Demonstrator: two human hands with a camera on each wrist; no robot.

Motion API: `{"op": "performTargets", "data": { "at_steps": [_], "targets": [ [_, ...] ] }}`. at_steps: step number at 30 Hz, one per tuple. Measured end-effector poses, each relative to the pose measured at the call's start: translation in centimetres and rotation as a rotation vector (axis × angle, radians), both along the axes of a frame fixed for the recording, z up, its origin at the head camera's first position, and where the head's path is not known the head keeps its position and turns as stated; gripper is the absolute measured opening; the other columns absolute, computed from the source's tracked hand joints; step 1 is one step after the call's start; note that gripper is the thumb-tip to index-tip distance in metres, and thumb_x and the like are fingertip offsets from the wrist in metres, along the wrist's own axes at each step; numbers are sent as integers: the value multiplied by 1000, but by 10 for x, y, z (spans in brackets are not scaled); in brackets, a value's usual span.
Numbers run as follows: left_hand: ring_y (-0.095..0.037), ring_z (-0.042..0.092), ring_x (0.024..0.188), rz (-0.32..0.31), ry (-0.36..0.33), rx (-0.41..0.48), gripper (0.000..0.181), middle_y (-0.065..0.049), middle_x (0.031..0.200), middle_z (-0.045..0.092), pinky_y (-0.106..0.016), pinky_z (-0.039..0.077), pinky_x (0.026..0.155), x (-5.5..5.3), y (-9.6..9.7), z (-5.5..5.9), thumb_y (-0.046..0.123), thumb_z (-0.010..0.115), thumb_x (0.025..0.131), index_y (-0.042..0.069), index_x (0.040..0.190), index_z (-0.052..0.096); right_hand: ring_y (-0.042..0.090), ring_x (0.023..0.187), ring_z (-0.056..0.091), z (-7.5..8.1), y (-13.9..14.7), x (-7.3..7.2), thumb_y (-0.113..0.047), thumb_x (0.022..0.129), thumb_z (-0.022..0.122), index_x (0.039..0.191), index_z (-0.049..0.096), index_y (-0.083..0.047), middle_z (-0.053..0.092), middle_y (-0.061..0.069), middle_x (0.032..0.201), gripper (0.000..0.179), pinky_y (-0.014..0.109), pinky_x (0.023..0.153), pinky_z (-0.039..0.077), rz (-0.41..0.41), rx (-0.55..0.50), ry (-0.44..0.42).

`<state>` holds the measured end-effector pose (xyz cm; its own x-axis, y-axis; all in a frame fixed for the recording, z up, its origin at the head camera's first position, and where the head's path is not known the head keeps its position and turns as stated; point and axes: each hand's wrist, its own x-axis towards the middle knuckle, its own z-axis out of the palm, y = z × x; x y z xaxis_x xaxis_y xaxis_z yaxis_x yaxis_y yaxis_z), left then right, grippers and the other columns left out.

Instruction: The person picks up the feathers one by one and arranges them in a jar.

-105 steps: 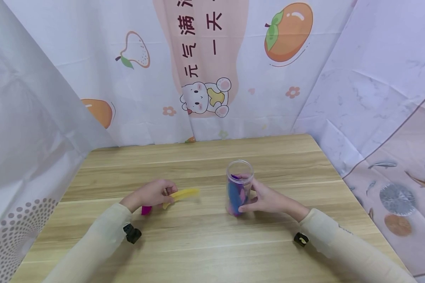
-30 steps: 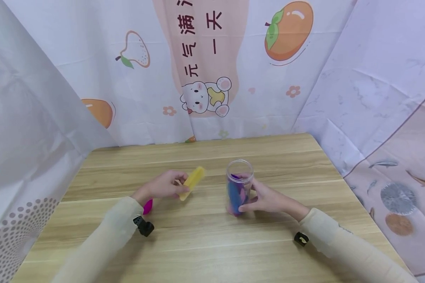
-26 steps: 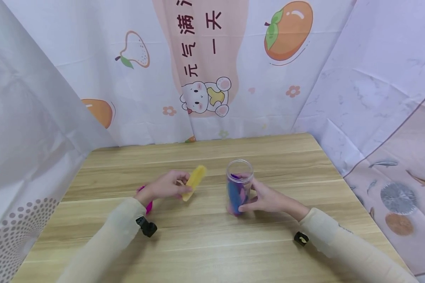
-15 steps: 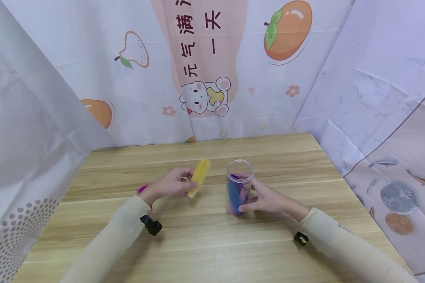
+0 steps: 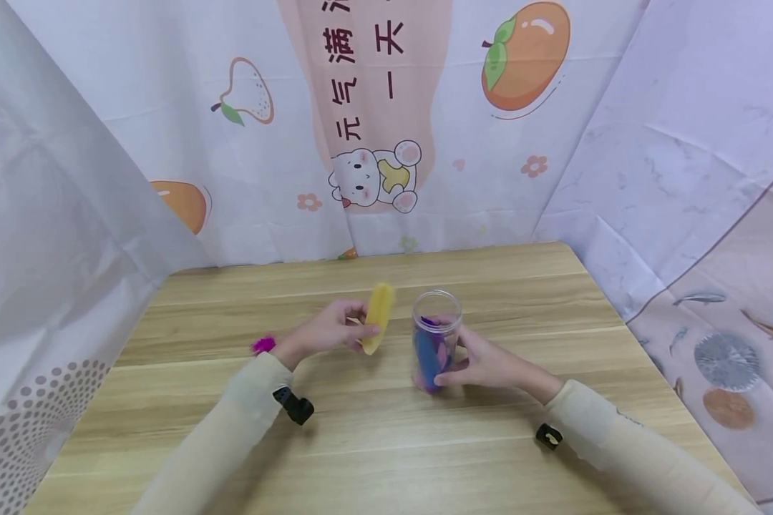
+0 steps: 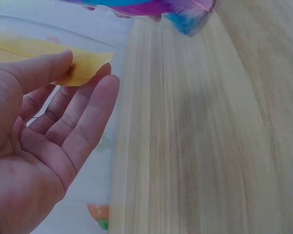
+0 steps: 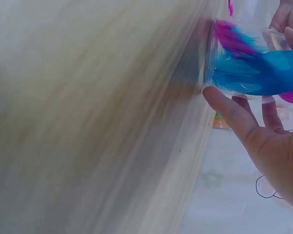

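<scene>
A yellow feather (image 5: 379, 318) is pinched between the thumb and fingers of my left hand (image 5: 335, 327), held upright just left of the jar. The left wrist view shows the thumb lying across the yellow feather (image 6: 88, 66). My right hand (image 5: 486, 360) curls round a clear jar (image 5: 437, 322) that stands on the table with its mouth up. Blue, purple and pink feathers (image 7: 256, 73) fill the lower part of the jar. Behind the left wrist a magenta feather (image 5: 263, 345) lies on the table, partly covered by the arm.
The wooden table (image 5: 386, 443) reaches back to a printed curtain (image 5: 258, 164). More curtains hang at the left and right sides. A small black camera (image 5: 294, 405) sits on the left wrist, another black camera (image 5: 549, 436) on the right.
My left hand has carried the yellow feather rightward and up toward the jar, tilting it more upright. More of the magenta feather's far end shows. The right hand and jar have stayed still.
</scene>
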<state>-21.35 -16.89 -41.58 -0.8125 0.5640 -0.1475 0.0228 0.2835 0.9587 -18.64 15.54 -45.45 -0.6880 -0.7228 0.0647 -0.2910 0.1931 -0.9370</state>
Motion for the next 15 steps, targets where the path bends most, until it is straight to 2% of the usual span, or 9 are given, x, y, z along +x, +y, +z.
{"op": "performTargets", "data": {
  "at_steps": [3, 8, 15],
  "targets": [
    [-28, 70, 90, 1, -2, -2, 26, -16, 105, 60, -60, 57, 81, 1, 1, 0, 16, 72, 97, -1, 114, 64, 38, 137, 41, 1, -1, 2, -13, 84, 85, 153, 27, -21, 36, 12, 153, 90, 46, 96, 55, -13, 10, 14],
    [-28, 70, 91, 7, -6, 0, 25, -17, 106, 60, -57, 58, 80, 1, 1, 0, 14, 72, 96, -1, 115, 64, 42, 140, 38, 2, -1, 4, -13, 84, 84, 153, 27, -16, 36, 16, 153, 89, 61, 103, 45, -22, 20, 43],
    [-28, 71, 93, 11, -8, 2, 26, -17, 106, 60, -56, 58, 81, 1, 2, 3, 12, 72, 96, -2, 117, 64, 41, 134, 46, -1, -3, 2, -9, 83, 84, 151, 27, -15, 38, 18, 150, 89, 52, 99, 51, -22, 5, 62]
  ]
}}
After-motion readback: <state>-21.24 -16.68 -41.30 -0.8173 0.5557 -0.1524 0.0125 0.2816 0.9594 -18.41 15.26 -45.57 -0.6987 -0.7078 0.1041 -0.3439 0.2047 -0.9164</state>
